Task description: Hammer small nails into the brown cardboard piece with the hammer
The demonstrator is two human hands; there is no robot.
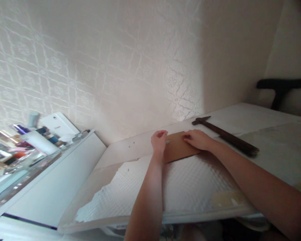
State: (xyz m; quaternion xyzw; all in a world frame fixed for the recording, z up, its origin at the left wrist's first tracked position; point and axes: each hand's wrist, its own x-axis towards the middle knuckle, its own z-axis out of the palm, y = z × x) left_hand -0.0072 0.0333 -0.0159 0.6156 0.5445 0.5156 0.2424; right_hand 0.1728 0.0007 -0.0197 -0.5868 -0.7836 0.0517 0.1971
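A flat piece of brown cardboard (181, 149) lies on white quilted paper on the table. Tiny shiny bits (168, 141) show on its left part, too small to name. My left hand (159, 142) is at the cardboard's left edge, fingers drawn together in a pinch; whatever they hold is hidden. At the far right corner, my right hand (197, 139) has its thumb and fingers closed on the cardboard. A hammer (227, 134) with a dark wooden handle lies to the right, its head toward the wall, apart from both hands.
Several small dark bits (131, 144) lie on the white table (115, 152), left of my hands. A white cabinet (65, 180) at left carries crowded bottles, tubes and a white box (59, 124). A patterned wall rises behind; a black T-shaped handle (281, 84) stands at right.
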